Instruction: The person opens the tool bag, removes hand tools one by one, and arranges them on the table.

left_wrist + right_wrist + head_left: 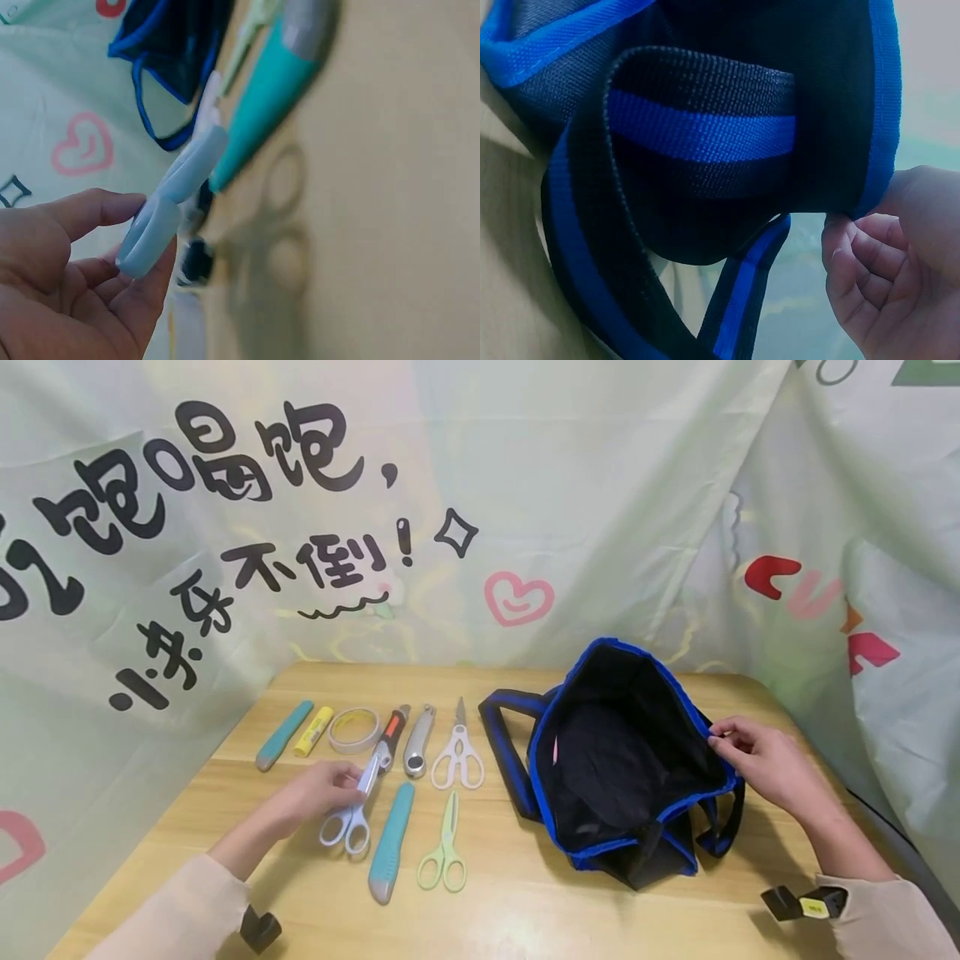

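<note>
My left hand [318, 795] pinches light-blue scissors [150, 236] between thumb and fingers. The scissors are raised off the table, and their shadow falls on the wood in the left wrist view. Their tip overlaps a dark utility knife with an orange slider [393, 727] in the head view. On the right, a black tote bag [615, 768] with blue trim lies with its wide mouth facing me. My right hand [772, 764] grips the bag's edge between thumb and fingers. A small pink bit shows inside the bag; much of its interior is dark.
Beside the left hand lie a teal knife [285, 735], a yellow glue stick [313, 732] and a tape roll [354, 747]. Nearer the bag are a grey cutter [418, 743], white scissors [458, 756], green scissors [448, 843] and a larger teal knife [392, 843]. A printed curtain hangs behind.
</note>
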Demonstrator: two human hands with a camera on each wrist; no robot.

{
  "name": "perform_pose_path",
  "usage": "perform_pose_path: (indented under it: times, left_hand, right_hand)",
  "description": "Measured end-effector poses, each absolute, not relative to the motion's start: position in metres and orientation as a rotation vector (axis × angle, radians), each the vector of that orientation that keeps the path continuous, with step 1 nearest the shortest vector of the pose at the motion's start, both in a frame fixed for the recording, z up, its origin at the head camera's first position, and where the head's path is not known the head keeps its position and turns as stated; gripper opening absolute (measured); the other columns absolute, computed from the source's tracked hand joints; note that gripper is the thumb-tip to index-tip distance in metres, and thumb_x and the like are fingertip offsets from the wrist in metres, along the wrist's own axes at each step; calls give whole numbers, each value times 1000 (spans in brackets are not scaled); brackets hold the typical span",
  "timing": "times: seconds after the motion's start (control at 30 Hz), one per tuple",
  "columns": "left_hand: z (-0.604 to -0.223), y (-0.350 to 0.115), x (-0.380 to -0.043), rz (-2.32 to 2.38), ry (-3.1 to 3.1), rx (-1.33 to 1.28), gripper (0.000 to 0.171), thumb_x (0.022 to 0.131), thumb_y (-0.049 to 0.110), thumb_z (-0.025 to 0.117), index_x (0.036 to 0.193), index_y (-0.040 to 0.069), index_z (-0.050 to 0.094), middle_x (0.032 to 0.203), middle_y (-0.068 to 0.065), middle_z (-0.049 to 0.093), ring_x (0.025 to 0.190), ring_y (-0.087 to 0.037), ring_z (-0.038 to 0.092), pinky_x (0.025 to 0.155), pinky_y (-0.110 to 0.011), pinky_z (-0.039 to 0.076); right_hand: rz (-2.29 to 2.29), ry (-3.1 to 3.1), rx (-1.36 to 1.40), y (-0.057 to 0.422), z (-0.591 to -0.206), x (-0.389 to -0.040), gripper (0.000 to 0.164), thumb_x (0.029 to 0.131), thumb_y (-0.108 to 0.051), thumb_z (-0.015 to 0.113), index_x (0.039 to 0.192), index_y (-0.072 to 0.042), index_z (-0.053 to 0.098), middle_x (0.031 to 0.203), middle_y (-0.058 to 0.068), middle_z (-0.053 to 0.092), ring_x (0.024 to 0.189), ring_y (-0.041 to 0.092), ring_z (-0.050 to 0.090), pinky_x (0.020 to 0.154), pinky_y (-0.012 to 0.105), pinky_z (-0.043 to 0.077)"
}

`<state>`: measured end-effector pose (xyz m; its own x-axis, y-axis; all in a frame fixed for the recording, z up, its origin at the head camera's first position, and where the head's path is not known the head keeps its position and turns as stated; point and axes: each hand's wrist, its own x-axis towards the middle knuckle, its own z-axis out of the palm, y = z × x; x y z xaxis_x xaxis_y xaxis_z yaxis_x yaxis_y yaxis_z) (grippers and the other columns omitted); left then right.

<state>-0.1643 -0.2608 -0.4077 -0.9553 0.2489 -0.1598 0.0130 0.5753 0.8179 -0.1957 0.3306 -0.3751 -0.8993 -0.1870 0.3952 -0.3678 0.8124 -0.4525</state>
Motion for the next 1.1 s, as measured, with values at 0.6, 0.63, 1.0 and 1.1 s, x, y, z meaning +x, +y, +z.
perform_pose_path:
  times: [0.6,0.63,1.0,1.1]
  left_hand:
    - [-435,-275,-152,1142,2665,94,28,83,17,75,101,-1,63,80,-7,60,71,-20,57,61,-31,49]
    - [-435,-274,-152,1128,2684,76,27,82,17,75,100,0,63,79,-7,60,70,-20,57,59,-31,49]
    - [-433,-274,-151,1081,2741,57,28,84,21,75,100,2,62,81,-7,60,69,-20,58,60,-33,51]
    - [-425,-272,-157,1026,2781,58,33,88,29,72,105,3,61,86,-7,61,74,-20,59,64,-35,51]
  right_hand:
    - [769,-2649,428,329,-375,-195,15,97,-13,61,101,0,65,73,-2,61,60,4,47,50,25,37]
    - [769,-2648,427,329,-375,-195,15,97,-14,61,101,0,65,73,-2,61,60,4,47,50,25,37]
    - [762,-2638,420,329,-376,-196,11,95,-10,63,101,0,66,72,-4,60,58,2,46,49,24,36]
    - [757,-2640,417,330,-376,-197,11,95,-10,63,101,0,66,72,-4,60,57,1,45,49,24,36]
